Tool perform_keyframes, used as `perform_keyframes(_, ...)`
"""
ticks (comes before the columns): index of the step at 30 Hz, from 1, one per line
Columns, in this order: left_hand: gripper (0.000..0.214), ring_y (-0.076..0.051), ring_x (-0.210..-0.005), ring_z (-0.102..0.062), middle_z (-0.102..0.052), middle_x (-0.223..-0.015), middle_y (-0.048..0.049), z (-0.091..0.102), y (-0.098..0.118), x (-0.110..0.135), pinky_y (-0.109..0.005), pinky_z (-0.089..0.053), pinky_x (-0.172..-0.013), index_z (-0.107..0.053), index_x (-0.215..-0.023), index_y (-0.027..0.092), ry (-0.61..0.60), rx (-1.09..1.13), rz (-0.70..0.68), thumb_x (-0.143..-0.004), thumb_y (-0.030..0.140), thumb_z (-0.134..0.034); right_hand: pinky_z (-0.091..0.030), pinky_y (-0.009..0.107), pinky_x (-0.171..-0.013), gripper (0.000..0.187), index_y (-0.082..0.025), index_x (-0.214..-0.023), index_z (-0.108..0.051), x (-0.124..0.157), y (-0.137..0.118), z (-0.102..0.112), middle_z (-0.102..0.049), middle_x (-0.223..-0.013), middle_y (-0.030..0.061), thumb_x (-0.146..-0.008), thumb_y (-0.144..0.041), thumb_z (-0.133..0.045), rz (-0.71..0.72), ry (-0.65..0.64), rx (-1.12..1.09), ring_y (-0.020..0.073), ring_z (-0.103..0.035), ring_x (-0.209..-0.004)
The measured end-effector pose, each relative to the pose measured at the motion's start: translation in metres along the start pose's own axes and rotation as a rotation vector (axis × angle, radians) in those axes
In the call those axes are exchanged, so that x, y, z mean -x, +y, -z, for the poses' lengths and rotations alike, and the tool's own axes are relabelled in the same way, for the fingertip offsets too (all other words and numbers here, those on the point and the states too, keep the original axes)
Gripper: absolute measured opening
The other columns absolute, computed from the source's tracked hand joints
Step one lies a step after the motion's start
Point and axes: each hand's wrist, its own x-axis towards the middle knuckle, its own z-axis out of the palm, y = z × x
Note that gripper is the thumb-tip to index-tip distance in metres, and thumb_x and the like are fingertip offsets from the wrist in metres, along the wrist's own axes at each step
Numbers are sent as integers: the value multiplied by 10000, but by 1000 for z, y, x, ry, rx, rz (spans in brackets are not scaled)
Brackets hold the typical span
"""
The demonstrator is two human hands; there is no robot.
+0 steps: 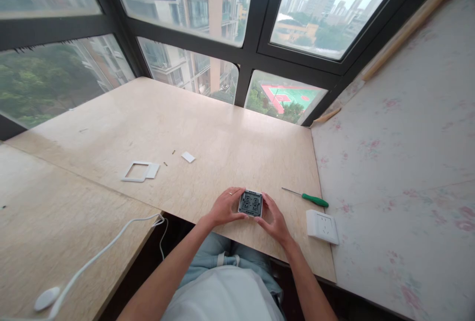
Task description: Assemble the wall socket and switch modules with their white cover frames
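Note:
Both my hands hold a small square grey switch module [250,203] just above the near edge of the wooden table [208,133]. My left hand [224,207] grips its left side, fingers curled, with a ring on one finger. My right hand [275,218] clasps its right side. The module's dark inner face with small parts points up at me.
A green-handled screwdriver [307,197] lies to the right of my hands. A white wall socket [322,226] rests near the table's right corner. A white square frame [136,171], a small white cover [188,157] and tiny screws lie to the left. A white cable [96,256] crosses the lower left board.

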Motion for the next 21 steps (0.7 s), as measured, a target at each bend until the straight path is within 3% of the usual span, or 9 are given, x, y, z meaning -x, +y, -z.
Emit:
perform_keyframes(5, 972, -320, -1331, -448, -494, -1429, -148, -1, -1, -1, -493, -334, -1135, -327, -1488, 207, -28, -4, 29, -710, 612, -745, -387, 521, -1125, 826, -255, -1511, -283, 0, 2, -1, -379, -1527, 128, -821, -414, -707, -6, 7, 20, 309, -372, -1409)
perform_keyframes(9, 1137, -350, -1380, -383, -407, -1495, -184, -2, -2, 2, -521, -297, -1153, -219, -1532, 178, -65, 27, 70, -652, 624, -783, -375, 526, -1131, 826, -257, -1509, -288, 1, 3, -3, -386, -1524, 124, -813, -394, -712, -19, 12, 54, 310, -367, -1413)
perform_keyframes(14, 1187, -334, -1435, -302, -301, -1557, -181, 12, -7, 17, -512, -257, -1181, -213, -1536, 195, -61, 278, 148, -606, 635, -805, -393, 531, -1116, 824, -266, -1519, -252, 3, 7, -6, -383, -1528, 122, -827, -367, -687, -51, 18, 56, 312, -385, -1403)
perform_keyframes(16, 1001, -300, -1408, -368, -360, -1531, -170, 27, -14, 20, -470, -339, -1147, -295, -1506, 192, 49, 451, 206, -718, 643, -716, -397, 541, -1110, 829, -262, -1520, -246, 4, 10, -7, -390, -1522, 128, -826, -369, -685, -50, 16, 55, 321, -391, -1399)
perform_keyframes(18, 717, -262, -1313, -500, -499, -1433, -162, 48, -26, 21, -402, -460, -1048, -435, -1421, 163, 262, 518, 337, -860, 587, -573, -400, 550, -1106, 832, -263, -1523, -235, 4, 13, -8, -388, -1523, 129, -829, -374, -680, -46, 8, 59, 327, -398, -1394)
perform_keyframes(20, 484, -215, -1147, -626, -637, -1269, -124, 74, -42, 19, -327, -523, -937, -566, -1276, 152, 555, 313, 630, -911, 466, -514, -399, 560, -1106, 823, -267, -1523, -233, 5, 17, -9, -387, -1524, 127, -836, -382, -671, -42, 5, 70, 331, -404, -1390)
perform_keyframes(21, 446, -210, -1115, -637, -644, -1249, -128, 88, -51, 19, -317, -522, -925, -574, -1252, 136, 637, 236, 718, -915, 419, -504, -401, 562, -1104, 818, -268, -1522, -236, 6, 19, -10, -389, -1523, 126, -838, -387, -668, -41, 7, 74, 333, -406, -1388)
